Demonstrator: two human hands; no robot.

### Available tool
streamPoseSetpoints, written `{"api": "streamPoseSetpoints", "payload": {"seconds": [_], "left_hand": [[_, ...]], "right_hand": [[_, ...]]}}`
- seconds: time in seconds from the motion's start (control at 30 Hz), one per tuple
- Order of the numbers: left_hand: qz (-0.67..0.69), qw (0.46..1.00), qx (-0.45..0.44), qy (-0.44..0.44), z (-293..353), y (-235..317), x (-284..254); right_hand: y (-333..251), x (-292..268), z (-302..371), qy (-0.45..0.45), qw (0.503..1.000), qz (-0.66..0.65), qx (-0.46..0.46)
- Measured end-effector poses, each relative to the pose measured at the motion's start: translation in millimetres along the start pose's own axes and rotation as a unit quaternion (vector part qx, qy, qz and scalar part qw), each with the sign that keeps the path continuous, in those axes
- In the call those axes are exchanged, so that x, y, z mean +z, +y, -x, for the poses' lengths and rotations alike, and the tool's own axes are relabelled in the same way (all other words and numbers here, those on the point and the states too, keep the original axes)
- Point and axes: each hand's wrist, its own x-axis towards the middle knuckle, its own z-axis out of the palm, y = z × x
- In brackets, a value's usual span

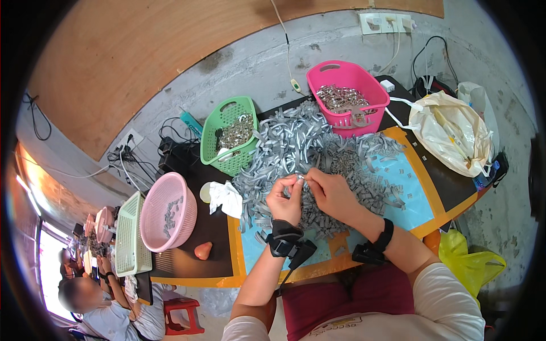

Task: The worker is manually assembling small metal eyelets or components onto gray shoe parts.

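Note:
My left hand (284, 202) and my right hand (333, 196) meet fingertip to fingertip above a heap of grey strips (281, 136). Both are closed in a pinch. Between them shows a small shiny silver piece (300, 177), too small to name for certain; the left thumb and forefinger grip it. Whatever the right fingertips hold is mostly hidden. Behind the heap, a pink basket (348, 121) and a green basket (207, 149) each contain silver metal pieces. Short folded grey pieces (352, 162) lie at the heap's right side.
A light pink round basket (187, 221) with a few grey strips and a pale green basket (132, 261) stand left. White tissue (225, 196) and a reddish lump (203, 250) lie nearer. A plastic bag (452, 133) sits right. Another person (105, 312) works at far left.

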Motion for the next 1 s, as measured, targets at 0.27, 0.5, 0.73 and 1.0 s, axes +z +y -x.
{"api": "streamPoseSetpoints", "payload": {"seconds": [0.27, 0.5, 0.73, 1.0], "left_hand": [[0.166, 0.975, -0.14, 0.046, -12, -10, -18], [0.118, 0.987, -0.085, -0.062, -9, 1, -11], [0.074, 0.988, -0.08, -0.105, -7, 4, -11], [-0.225, 0.965, 0.093, -0.097, -4, 31, -2]], "right_hand": [[-3, -4, 5, -0.044, 0.994, 0.095, 0.02], [11, -5, -5, 0.045, 0.995, -0.082, 0.044], [13, -10, -7, 0.009, 0.989, -0.122, 0.078], [13, -10, -7, -0.005, 0.993, -0.097, 0.071]]}}
